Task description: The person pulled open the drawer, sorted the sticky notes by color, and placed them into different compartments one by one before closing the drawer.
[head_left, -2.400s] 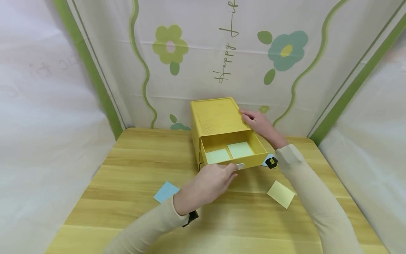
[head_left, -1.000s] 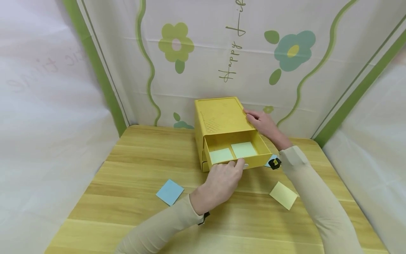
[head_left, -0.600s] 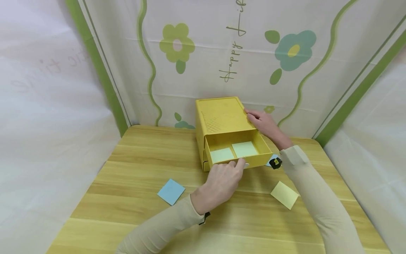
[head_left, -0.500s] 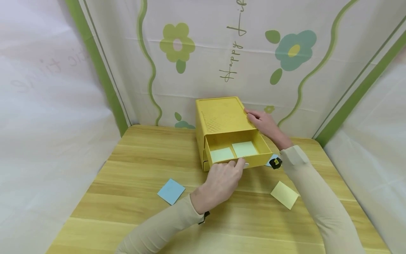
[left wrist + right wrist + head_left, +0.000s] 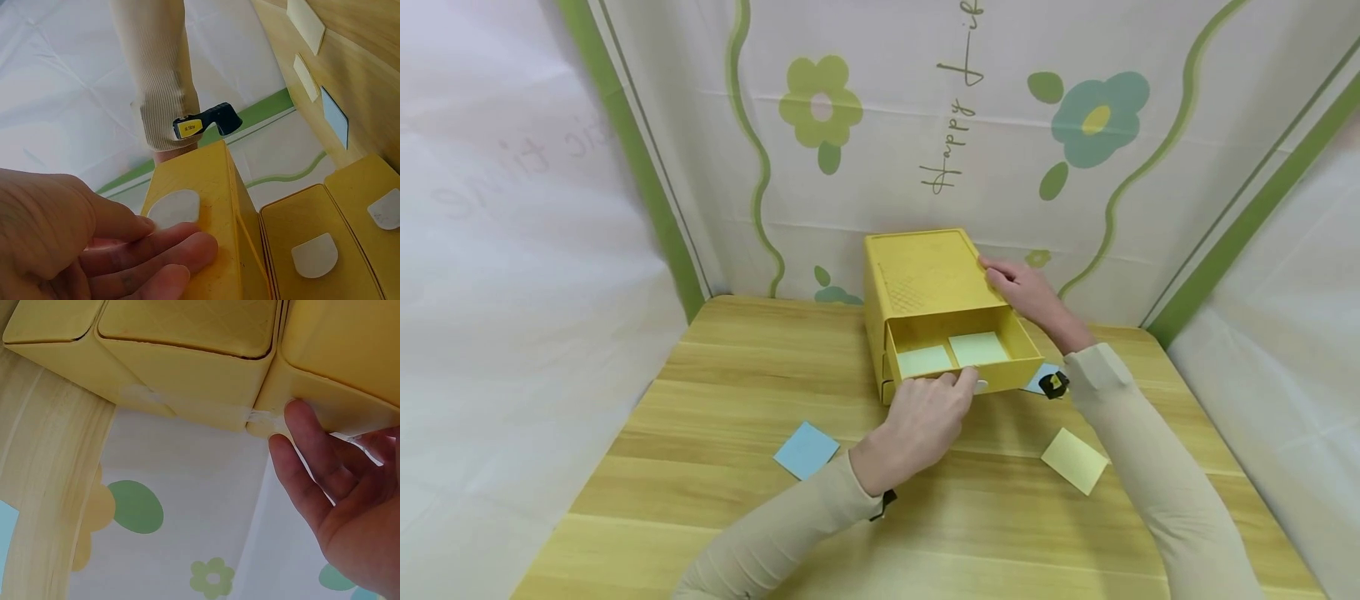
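Observation:
A yellow drawer cabinet (image 5: pixel 925 275) stands at the back of the table, its top drawer (image 5: pixel 1011 377) pulled out. Two pale green sticky-note pads (image 5: pixel 979 348) lie inside this drawer. My left hand (image 5: pixel 917 429) is at the drawer front, index finger by the top edge. In the left wrist view its thumb and curled fingers pinch the white handle (image 5: pixel 176 207). My right hand (image 5: pixel 1026 287) rests against the cabinet's upper right side. The right wrist view shows that hand's fingers (image 5: pixel 306 425) fairly straight, fingertips at the yellow side wall.
On the wooden table (image 5: pixel 700 500), a blue sticky-note pad (image 5: pixel 805 450) lies left of the left forearm. A pale yellow pad (image 5: pixel 1073 460) is at the right. Another blue pad (image 5: pixel 1037 379) shows partly beside the cabinet. A patterned cloth (image 5: pixel 880 108) hangs close behind.
Since the first frame my left wrist has swung right, uncovering more of the left blue pad. The drawer sits slightly further in than half a second ago. My right hand keeps its place.

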{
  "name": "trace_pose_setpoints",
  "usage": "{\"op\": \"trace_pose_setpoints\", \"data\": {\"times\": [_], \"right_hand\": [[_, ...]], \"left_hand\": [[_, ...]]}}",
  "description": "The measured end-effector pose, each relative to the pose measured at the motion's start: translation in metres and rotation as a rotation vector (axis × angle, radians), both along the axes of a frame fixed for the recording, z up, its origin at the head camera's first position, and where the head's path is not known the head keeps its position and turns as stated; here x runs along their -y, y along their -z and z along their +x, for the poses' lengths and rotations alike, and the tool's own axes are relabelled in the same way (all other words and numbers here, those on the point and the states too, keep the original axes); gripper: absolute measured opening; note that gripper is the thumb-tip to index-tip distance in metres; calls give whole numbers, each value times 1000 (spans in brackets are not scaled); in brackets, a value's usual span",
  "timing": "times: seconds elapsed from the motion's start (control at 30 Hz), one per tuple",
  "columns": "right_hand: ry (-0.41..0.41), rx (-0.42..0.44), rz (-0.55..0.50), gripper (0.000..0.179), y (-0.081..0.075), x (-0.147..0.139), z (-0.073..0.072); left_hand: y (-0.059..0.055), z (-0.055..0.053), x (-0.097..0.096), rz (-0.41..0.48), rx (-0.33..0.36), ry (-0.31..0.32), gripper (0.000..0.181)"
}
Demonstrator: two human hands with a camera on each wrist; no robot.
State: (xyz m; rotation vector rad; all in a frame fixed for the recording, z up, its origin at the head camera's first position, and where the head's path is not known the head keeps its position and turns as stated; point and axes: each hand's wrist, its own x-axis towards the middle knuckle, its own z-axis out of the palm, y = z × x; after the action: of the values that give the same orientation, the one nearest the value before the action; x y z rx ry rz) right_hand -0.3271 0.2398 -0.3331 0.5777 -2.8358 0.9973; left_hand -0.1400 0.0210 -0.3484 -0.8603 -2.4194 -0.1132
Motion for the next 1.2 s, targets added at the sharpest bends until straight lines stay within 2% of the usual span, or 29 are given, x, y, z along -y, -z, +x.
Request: {"op": "trace_pose_setpoints", "data": {"times": [0.33,0.8,1.2], "right_hand": [[-9,17,20,50,2,-4,-4],[5,22,15,49,1,1,-1],[10,-9,25,48,1,0,-4]], "left_hand": [[-2,-8,3,-12,34,-16,15],[-4,-21,10,11,88,5,14],[-3,-30,11,26,64,7,13]]}}
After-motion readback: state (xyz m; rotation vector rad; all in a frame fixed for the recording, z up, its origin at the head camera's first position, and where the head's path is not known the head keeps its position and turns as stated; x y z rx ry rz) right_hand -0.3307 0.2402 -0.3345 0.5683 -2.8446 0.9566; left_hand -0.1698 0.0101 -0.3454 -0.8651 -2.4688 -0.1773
